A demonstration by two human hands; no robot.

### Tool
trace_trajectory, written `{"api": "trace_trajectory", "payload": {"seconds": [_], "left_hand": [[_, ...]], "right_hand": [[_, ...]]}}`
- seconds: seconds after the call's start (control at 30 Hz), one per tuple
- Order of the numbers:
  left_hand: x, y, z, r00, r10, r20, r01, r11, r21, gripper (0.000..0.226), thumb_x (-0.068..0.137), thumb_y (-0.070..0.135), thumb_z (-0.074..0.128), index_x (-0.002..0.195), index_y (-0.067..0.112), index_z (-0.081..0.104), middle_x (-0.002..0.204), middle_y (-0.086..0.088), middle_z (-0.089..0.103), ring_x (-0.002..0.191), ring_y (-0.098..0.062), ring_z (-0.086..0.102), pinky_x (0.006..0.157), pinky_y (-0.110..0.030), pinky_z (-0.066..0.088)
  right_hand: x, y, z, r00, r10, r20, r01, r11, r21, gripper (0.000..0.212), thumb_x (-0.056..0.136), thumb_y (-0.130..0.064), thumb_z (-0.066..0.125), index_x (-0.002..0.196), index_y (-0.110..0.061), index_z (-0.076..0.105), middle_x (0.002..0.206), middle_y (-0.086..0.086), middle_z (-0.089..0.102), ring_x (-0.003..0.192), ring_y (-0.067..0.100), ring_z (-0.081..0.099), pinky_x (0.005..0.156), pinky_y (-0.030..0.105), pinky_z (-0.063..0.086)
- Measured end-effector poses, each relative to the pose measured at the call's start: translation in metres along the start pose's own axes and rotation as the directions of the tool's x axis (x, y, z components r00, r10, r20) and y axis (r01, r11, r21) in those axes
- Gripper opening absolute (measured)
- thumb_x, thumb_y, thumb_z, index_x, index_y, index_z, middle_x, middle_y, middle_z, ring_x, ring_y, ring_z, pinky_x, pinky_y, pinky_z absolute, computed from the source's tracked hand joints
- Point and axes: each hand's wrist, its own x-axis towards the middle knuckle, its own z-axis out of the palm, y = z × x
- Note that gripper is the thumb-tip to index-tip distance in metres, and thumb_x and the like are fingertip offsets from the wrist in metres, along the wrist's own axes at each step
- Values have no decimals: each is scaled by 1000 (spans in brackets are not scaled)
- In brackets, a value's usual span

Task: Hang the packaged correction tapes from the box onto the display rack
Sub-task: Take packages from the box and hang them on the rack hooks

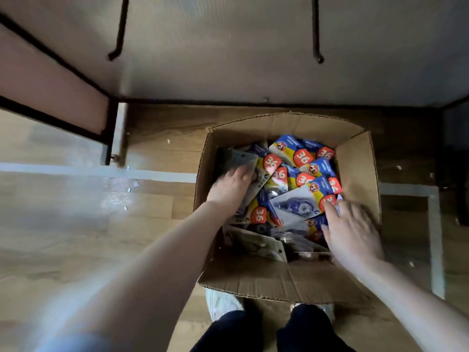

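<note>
Dark trouser knees (274,331) stand before an open cardboard box (355,161) on the wooden floor (76,224). Packaged correction tapes (299,179) fill it. The left hand (232,185) lies flat on them; the right hand (351,229) spreads over them, grasping nothing. Rack hooks (317,29) hang above.

Brown corrugated cardboard box (355,163) at centre frame, matt, its cut edges showing the fluting. Inside it, the packaged correction tapes (291,199): printed card backs in glossy blue, yellow and red, with clear shiny plastic blisters catching the light. Underneath, a wood-grain floor (63,224), smooth with a soft sheen at left. Across the top of the frame, the display rack (228,59), a pale matt panel, with dark metal hooks (118,31) and a dark frame.
</note>
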Motion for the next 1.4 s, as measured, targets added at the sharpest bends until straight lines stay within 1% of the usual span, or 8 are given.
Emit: {"api": "trace_trajectory", "payload": {"seconds": [0.1, 0.2, 0.47, 0.7, 0.9, 1.07, 1.17, 1.4], "left_hand": [[40, -5, 14, 999, -7, 47, 5, 1000, 28, 67, 92, 8, 43, 149, 18, 10, 156, -2, 9, 142, -26, 14, 115, -39, 20], [67, -7, 13, 998, 30, -50, -27, 998, 59, 71, 90, 9, 47, 149, 17, 8, 156, -4, 11, 142, -23, 13, 115, -33, 13], [79, -23, -19, 996, 86, 15, -88, 965, 247, 45, 88, 16, 59, 130, 17, 43, 130, -7, 46, 122, -27, 40, 97, -37, 34], [56, -28, -46, 976, 205, 72, -206, 979, 8, 32, 90, 21, 58, 120, 11, 57, 119, -10, 51, 111, -27, 48, 83, -32, 38], [34, -28, -51, 975, 215, 54, -216, 976, 9, 25, 93, 19, 52, 115, 12, 61, 114, -9, 52, 106, -29, 52, 85, -38, 45], [18, -25, -59, 969, 246, -4, -245, 967, 73, 30, 98, 31, 44, 122, 18, 54, 116, -7, 54, 101, -31, 56, 75, -35, 43], [9, -29, -63, 965, 257, -50, -246, 956, 162, 30, 101, 35, 34, 124, 20, 45, 108, -7, 60, 94, -32, 59, 66, -34, 42], [-1, -37, -64, 978, 198, -67, -186, 970, 155, 27, 101, 35, 32, 114, 14, 42, 99, -11, 62, 89, -36, 58, 62, -36, 35]], "right_hand": [[15, -1, 25, 995, -9, -104, 13, 999, 43, 47, 64, -16, 80, 106, -3, 62, 95, 21, 61, 88, 37, 58, 70, 42, 51], [22, -4, 40, 987, 0, -159, 18, 994, 106, 54, 61, -16, 82, 109, -2, 62, 97, 22, 62, 90, 39, 59, 72, 43, 52], [26, -7, 59, 991, -42, -130, 58, 991, 121, 52, 63, -16, 81, 110, -1, 62, 90, 20, 59, 85, 39, 57, 70, 47, 50], [21, -6, 50, 997, -55, -58, 61, 994, 95, 57, 59, -16, 84, 109, 1, 63, 89, 21, 61, 80, 39, 60, 66, 44, 52], [33, 0, 39, 998, -56, 26, 53, 993, 110, 54, 86, -28, 61, 132, -8, 44, 121, 15, 55, 110, 31, 55, 88, 38, 48], [37, -9, 31, 998, -62, 24, 58, 992, 114, 52, 85, -26, 62, 130, -6, 46, 113, 16, 57, 105, 34, 54, 86, 43, 45], [34, -12, 27, 994, -90, 55, 87, 995, 56, 48, 90, -30, 54, 133, -12, 41, 118, 10, 55, 109, 27, 52, 86, 36, 44], [33, 9, 21, 998, -21, 65, 24, 999, -47, 47, 90, -8, 44, 136, -2, 38, 133, 20, 44, 124, 34, 38, 101, 39, 35]]}}
